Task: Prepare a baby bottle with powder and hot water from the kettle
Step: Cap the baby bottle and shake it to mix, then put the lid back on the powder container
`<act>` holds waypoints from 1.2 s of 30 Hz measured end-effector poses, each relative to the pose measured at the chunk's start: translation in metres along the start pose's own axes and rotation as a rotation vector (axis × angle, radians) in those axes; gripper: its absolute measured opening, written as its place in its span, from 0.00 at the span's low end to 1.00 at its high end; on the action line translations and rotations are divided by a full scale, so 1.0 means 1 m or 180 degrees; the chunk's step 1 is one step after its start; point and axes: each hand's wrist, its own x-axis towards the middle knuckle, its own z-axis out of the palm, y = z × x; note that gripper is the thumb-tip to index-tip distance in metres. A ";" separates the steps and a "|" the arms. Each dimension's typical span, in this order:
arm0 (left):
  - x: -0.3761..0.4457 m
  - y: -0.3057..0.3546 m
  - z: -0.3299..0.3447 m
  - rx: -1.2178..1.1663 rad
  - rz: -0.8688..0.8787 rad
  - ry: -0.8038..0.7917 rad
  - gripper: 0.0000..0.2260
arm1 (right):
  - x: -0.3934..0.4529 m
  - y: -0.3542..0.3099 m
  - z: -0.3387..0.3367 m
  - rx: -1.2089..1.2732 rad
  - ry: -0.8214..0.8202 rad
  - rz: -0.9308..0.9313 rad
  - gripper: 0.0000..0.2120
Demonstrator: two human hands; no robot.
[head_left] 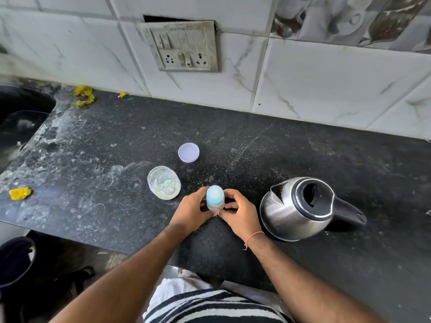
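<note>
Hands, 2: left hand (191, 211) & right hand (238, 213) both clasped round 1 baby bottle (215, 198), upright on counter (303, 155) btwn them; 1 open jar (164, 182) just left; 1 lid (188, 152) behind; 1 kettle (300, 207) right, lid open.

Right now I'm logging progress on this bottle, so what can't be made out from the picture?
Head view only:
- Baby bottle: its fill, hidden by its cap, left hand and right hand.
- Kettle: water level, interior dark.
- Open jar: the amount of powder, too small.
</note>
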 end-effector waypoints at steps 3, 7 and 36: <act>-0.004 0.002 -0.001 0.0047 -0.0042 0.0008 0.33 | 0.001 0.004 0.000 -0.0103 -0.0044 -0.0059 0.23; -0.008 0.003 0.002 0.0087 -0.0142 0.0047 0.34 | 0.000 0.005 -0.002 -0.0110 -0.0166 -0.0084 0.24; -0.042 -0.083 -0.086 -0.0708 -0.0281 0.1859 0.29 | 0.174 -0.134 0.044 -0.2194 -0.0923 -0.0021 0.28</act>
